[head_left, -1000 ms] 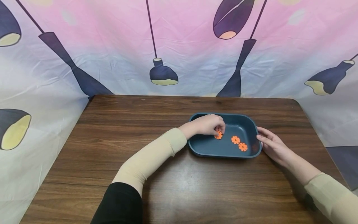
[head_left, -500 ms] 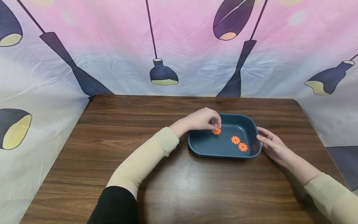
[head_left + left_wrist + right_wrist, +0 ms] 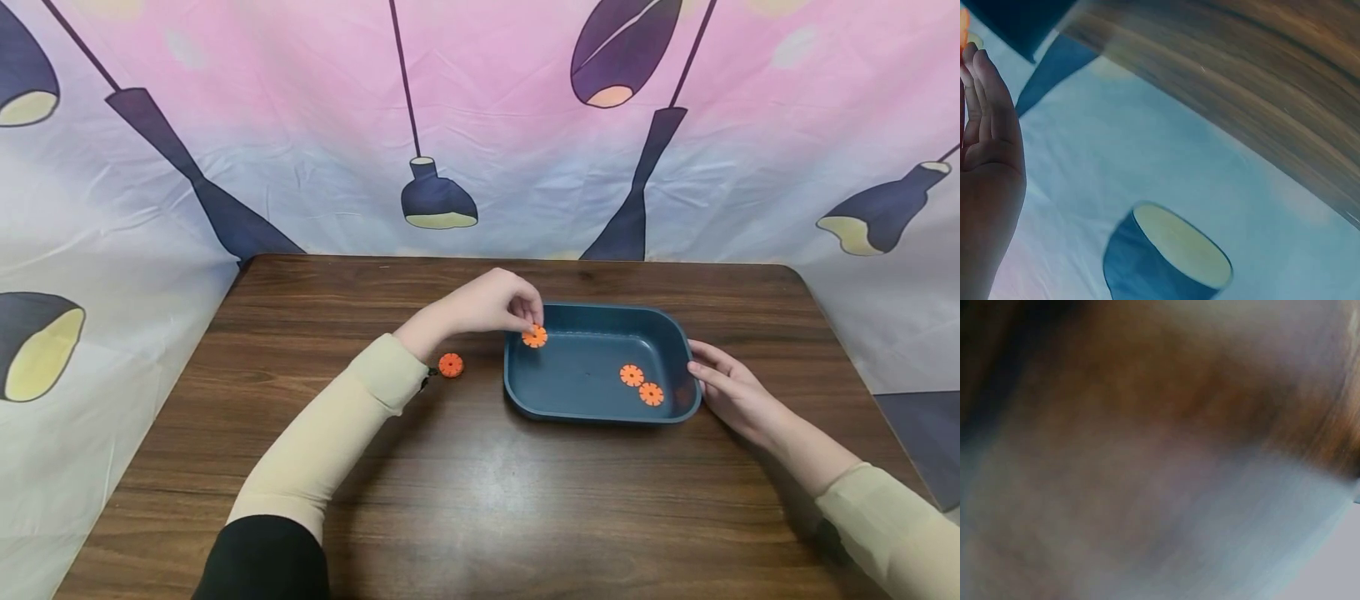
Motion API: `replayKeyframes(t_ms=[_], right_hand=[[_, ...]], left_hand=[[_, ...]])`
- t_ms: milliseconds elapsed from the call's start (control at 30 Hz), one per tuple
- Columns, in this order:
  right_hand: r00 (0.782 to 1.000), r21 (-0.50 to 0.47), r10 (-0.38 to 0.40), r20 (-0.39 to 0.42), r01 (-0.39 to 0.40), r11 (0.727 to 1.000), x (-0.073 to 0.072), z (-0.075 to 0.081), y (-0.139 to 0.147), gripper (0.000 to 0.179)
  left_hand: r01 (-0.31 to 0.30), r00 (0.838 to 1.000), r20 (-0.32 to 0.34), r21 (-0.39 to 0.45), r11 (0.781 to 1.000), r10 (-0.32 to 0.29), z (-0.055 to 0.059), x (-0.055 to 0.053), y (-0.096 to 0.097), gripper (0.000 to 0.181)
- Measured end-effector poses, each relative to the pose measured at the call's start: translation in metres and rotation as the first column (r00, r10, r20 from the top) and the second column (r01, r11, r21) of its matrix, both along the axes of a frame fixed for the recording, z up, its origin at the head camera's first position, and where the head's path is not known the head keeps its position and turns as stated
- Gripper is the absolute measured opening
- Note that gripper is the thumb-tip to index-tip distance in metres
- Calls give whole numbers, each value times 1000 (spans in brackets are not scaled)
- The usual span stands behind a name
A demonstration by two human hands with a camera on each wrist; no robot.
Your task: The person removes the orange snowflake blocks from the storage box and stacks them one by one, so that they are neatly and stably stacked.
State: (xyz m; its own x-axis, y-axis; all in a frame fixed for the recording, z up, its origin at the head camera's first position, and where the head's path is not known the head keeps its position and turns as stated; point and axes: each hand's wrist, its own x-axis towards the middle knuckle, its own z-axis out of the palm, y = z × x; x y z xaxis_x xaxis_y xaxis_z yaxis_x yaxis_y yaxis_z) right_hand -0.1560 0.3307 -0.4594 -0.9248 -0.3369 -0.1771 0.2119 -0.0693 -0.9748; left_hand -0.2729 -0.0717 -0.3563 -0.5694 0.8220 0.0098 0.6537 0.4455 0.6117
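Note:
My left hand [image 3: 491, 304] pinches an orange notched plastic disc [image 3: 535, 336] between thumb and fingertips, over the left end of a dark blue rectangular tub [image 3: 600, 415]. In the left wrist view, the left hand [image 3: 991, 137] shows at the edge, with a sliver of the orange disc [image 3: 964, 28] at its fingertips. Two more orange discs [image 3: 632, 375] lie touching on the tub's floor, toward the right. My right hand [image 3: 738, 396] holds the tub's right end, thumb at the rim and fingers along the outer wall. The right wrist view is too blurred to show it.
Left of the tub, beside the left wrist, another orange disc [image 3: 451, 365] lies on the brown wooden table [image 3: 510, 508]; it may be a stack. Behind the table hangs a cloth [image 3: 322, 167] printed with lamps.
My left hand has lifted the pinched disc from the tub's floor and moved left to its left end. The disc on the table has come into view. The right hand stays put.

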Motion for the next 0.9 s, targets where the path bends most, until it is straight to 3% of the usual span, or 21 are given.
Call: replayKeyframes(t_ms=[367, 600, 900], right_hand=[[1000, 14, -5, 2, 5, 1000, 0, 0, -1, 30], [1000, 25, -9, 2, 9, 1000, 1, 0, -1, 29], [1000, 34, -16, 9, 16, 999, 0, 0, 0, 28]], left_hand=[[-67, 997, 46, 15, 998, 66, 11, 4, -52, 7], [-94, 987, 126, -84, 992, 104, 2, 2, -75, 9], [-110, 968, 212, -122, 986, 134, -15, 3, -90, 11]])
